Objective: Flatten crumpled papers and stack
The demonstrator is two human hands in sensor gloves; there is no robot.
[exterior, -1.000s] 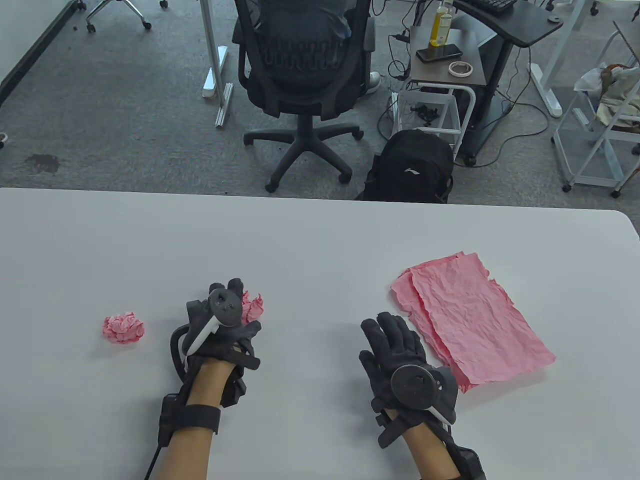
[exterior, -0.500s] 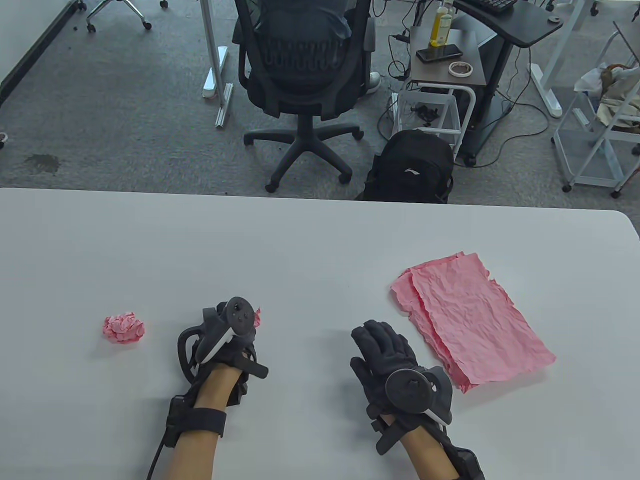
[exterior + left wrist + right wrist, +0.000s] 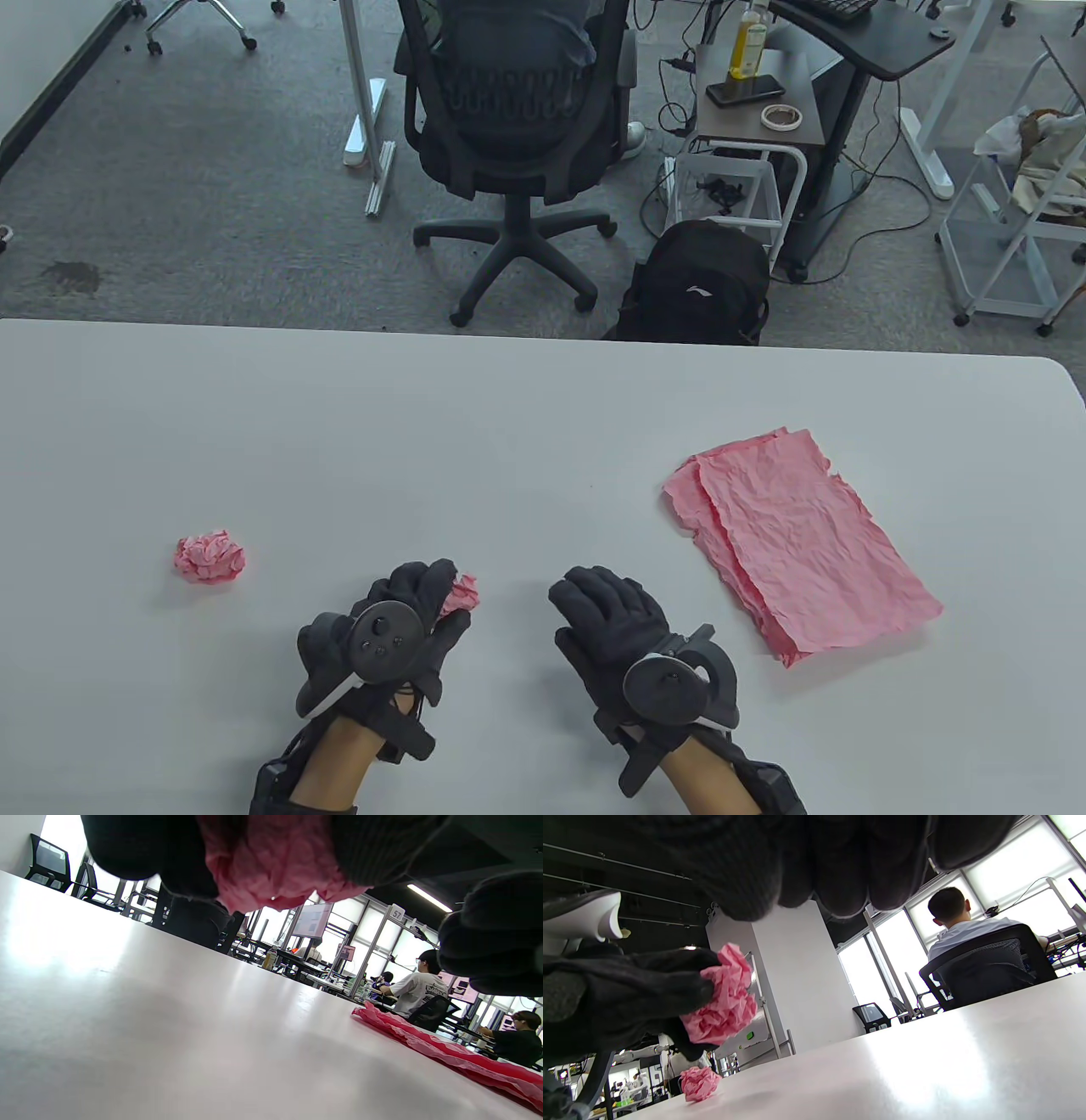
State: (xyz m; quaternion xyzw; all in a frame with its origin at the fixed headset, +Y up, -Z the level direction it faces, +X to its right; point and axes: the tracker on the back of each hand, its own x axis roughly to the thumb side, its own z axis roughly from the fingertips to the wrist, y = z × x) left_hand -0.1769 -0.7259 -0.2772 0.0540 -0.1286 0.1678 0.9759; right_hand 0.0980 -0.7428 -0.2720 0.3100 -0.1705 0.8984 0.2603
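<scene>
My left hand (image 3: 416, 607) grips a crumpled pink paper ball (image 3: 460, 593) and holds it a little above the white table (image 3: 509, 407). The left wrist view shows that ball (image 3: 271, 861) wrapped by my fingers; the right wrist view shows the ball (image 3: 725, 1001) in the air. My right hand (image 3: 607, 615) hovers just right of it, fingers relaxed and holding nothing. A second crumpled pink ball (image 3: 209, 558) lies on the table at the left, visible as the far ball (image 3: 699, 1082) in the right wrist view. Flattened pink sheets (image 3: 797, 543) lie stacked at the right.
The table's far edge runs across the middle of the table view, its rounded corner at the right. Behind it stand an office chair (image 3: 517, 110), a black backpack (image 3: 700, 284) and a side cart (image 3: 751, 119). People sit at desks in the background.
My left hand has lifted the crumpled ball and brought it nearer and to the right. My right hand has moved left toward it, away from the flattened sheets.
</scene>
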